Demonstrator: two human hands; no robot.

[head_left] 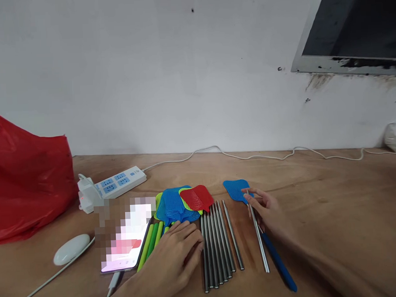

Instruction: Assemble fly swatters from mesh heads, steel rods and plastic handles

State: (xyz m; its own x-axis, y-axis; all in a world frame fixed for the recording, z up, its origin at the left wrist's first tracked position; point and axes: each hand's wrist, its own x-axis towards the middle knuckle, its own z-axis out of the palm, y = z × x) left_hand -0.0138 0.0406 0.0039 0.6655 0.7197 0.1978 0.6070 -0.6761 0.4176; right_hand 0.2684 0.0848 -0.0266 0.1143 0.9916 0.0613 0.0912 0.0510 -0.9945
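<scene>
My right hand point(264, 209) pinches the upper end of a thin metal rod point(259, 242), whose lower end points toward me. Just beyond those fingers lies a blue mesh fly swatter head point(235, 189), and a dark blue handle point(279, 263) lies to the right of the rod. My left hand point(181, 250) rests with its fingers loosely spread over green and yellow-green handles point(149, 242), partly hiding them. Beside its fingertips is a row of several metal rods point(218, 248). Red point(197, 197), blue and yellow-green swatter heads overlap above the left hand.
A lit phone point(129, 239), partly pixelated, lies left of the handles with a cable plugged in. Farther left are a white mouse-like object point(72, 249), a power strip point(122, 181) and a red plastic bag point(29, 182). A white cord point(251, 156) runs along the wall.
</scene>
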